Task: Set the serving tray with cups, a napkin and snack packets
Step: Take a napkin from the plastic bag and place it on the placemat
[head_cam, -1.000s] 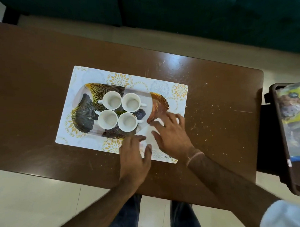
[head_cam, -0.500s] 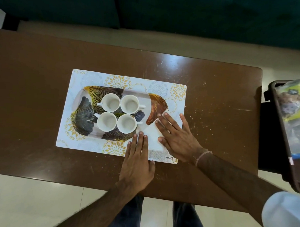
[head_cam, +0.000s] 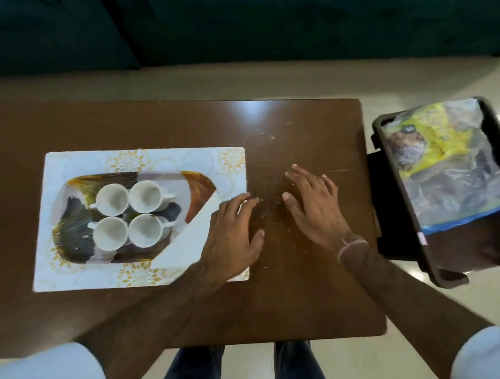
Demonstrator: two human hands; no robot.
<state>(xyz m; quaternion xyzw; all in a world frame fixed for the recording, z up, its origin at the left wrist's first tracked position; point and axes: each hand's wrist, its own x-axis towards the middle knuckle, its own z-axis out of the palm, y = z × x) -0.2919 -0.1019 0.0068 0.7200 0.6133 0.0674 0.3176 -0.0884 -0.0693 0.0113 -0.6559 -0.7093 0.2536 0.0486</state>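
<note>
- hands first, nearest the camera: left hand (head_cam: 233, 231) flat and loose, fingers spread, grasping nothing, palm over the right edge of the placemat (head_cam: 73, 169) with fingertips just past it onto bare wood. right hand (head_cam: 313, 203) also splayed and empty, hovering or resting on the table (head_cam: 296, 290) well right of the mat, can't tell which.
- napkin (head_cam: 190, 241): looks placed. white, lying at an angle across the near right corner of the serving tray (head_cam: 203, 185), partly spilling onto the mat, touching the left hand's wrist side. probably counts as done, maybe wants a nudge to sit fully inside.
- cups (head_cam: 129, 216): done. four white ones upright in a two-by-two cluster on the tray's left-middle, nearly touching, handles sticking out sideways. all empty.
- tray itself: sits centred on the patterned mat, right end free apart from the napkin, so plenty of room there.
- snack packets (head_cam: 442, 156): not started. sitting in a dark bin (head_cam: 399, 189) off the table's right end, yellow and clear wrappers, blurry, count unclear. nothing snack-like on the tray yet.
- overall guess: two of three parts down, packets left. right hand nearest the bin, so likely the one to reach over.
- beyond the table: pale floor, dark teal sofa (head_cam: 249, 25).
</note>
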